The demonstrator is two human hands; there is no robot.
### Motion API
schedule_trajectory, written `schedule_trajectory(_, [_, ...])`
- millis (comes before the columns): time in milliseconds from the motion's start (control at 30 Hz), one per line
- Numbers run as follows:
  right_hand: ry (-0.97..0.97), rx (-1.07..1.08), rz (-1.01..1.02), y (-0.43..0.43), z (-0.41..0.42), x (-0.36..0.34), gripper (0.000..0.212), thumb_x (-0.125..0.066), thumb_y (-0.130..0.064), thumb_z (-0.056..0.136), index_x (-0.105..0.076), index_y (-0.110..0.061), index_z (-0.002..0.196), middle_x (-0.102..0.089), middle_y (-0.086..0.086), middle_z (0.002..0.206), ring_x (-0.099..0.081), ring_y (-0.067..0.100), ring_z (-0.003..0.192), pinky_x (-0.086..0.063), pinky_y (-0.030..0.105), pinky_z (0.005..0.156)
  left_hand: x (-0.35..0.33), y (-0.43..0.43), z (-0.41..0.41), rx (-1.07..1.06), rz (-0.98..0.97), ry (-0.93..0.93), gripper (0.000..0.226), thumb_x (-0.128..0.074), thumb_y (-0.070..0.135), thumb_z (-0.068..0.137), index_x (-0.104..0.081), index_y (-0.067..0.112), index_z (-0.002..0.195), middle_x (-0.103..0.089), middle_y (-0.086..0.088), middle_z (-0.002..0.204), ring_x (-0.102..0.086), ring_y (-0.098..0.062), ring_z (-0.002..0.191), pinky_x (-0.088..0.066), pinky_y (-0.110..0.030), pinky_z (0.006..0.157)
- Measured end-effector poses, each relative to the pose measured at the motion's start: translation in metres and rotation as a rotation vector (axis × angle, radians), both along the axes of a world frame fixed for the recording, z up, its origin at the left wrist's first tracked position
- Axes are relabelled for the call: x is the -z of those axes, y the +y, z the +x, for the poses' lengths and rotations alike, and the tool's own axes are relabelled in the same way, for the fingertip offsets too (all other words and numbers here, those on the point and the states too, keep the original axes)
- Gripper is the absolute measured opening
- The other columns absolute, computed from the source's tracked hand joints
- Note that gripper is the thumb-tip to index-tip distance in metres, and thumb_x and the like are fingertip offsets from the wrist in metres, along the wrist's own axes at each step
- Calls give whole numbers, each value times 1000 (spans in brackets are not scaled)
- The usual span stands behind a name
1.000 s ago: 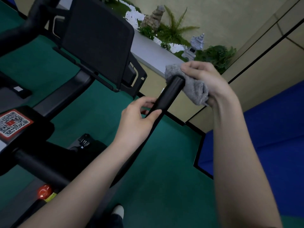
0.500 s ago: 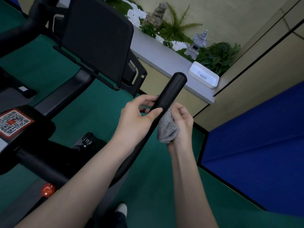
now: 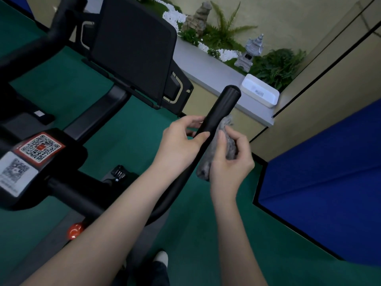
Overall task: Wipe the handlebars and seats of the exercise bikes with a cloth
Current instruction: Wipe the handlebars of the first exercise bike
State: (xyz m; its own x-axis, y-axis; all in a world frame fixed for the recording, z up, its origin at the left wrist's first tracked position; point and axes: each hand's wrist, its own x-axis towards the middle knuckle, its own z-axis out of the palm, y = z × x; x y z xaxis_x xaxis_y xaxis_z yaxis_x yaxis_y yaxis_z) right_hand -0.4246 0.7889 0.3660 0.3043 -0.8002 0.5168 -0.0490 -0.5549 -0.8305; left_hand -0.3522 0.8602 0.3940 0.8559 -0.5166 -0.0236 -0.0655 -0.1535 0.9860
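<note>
A black exercise bike fills the left of the head view. Its right handlebar (image 3: 222, 108) is a thick black tube that rises toward the upper right. My left hand (image 3: 181, 145) grips this bar from the left, thumb on top. My right hand (image 3: 228, 162) holds a grey cloth (image 3: 224, 141) pressed against the bar's right side, just beside my left hand. The bar's rounded end stands bare above both hands. The bike's black screen (image 3: 132, 48) is tilted at the top left. No seat is in view.
QR-code stickers (image 3: 39, 147) sit on the bike's centre block, a red knob (image 3: 74, 231) lower down. A grey ledge with a white box (image 3: 260, 92), ferns and stone ornaments runs behind. A blue mat (image 3: 329, 182) lies at the right on green floor. My shoe (image 3: 160, 258) shows below.
My right hand slid the cloth from the bar's tip down its right side to beside my left hand, then shifted a little up the bar. My left hand kept its grip.
</note>
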Motion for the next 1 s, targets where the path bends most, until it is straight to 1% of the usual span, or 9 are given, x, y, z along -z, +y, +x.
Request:
schedule_trajectory(33, [27,-13,-8,4,-5,3,7,-64,-6,88,-69,-3,92,-68,4,90,-62,7,88,-47,19,82,-1,1,0,12,24,-35,33,-67,13,85,-64,22,116,-59,21,91,-56,6,83,-38,4,70])
schedule_trajectory(100, [78,-43,-18,11,-15,8,8,-64,-5,88,-70,-6,93,-68,1,89,-62,3,88,-46,15,81,-2,5,0,41,72,-99,37,-66,14,86,-61,22,122,-61,14,102,-58,0,91,-36,4,73])
schedule_trajectory(200, [149,-94,-2,13,-26,9,10,-64,-4,88,-71,-7,94,-70,0,91,-63,2,88,-47,16,81,-3,10,-2,93,138,-178,41,-63,16,88,-56,22,129,-61,4,120,-57,-8,105,-36,-4,80])
schedule_trajectory(300, [217,-115,16,14,-34,5,10,-64,-3,88,-70,-8,92,-69,-6,90,-62,-3,86,-49,17,80,-5,20,-4,133,195,-270,40,-62,19,90,-55,21,129,-59,2,122,-57,-9,104,-35,-7,82])
schedule_trajectory(400, [226,-60,38,18,-43,1,10,-63,-5,88,-70,-12,92,-67,-14,87,-61,-7,85,-49,17,79,-7,35,-6,168,251,-382,39,-59,23,91,-54,19,130,-57,2,122,-55,-13,107,-43,-24,94])
schedule_trajectory(467, [226,-20,45,23,-50,-1,11,-63,-5,89,-69,-13,92,-65,-20,87,-60,-9,84,-48,14,79,-9,45,-9,192,284,-458,39,-57,26,93,-53,17,131,-55,0,123,-52,-18,113,-43,-34,98])
schedule_trajectory(567, [246,24,55,34,-63,-2,11,-63,-6,89,-69,-14,92,-64,-22,87,-59,-11,83,-45,8,77,-12,56,-16,236,314,-596,40,-55,28,94,-53,12,131,-54,-3,125,-48,-22,118,-39,-34,100])
schedule_trajectory(733, [298,104,72,53,-93,-4,10,-63,-8,89,-68,-16,93,-66,-17,88,-60,-9,84,-45,9,78,-14,63,-32,370,329,-792,41,-52,28,95,-52,6,130,-53,-8,129,-45,-27,121,-37,-43,102])
schedule_trajectory(1000, [360,201,113,76,-142,4,8,-61,-9,91,-66,-15,95,-64,-19,87,-59,-11,82,-41,3,74,-1,60,-68,599,307,-939,42,-51,31,95,-53,8,130,-53,-6,129,-45,-23,124,-35,-38,102])
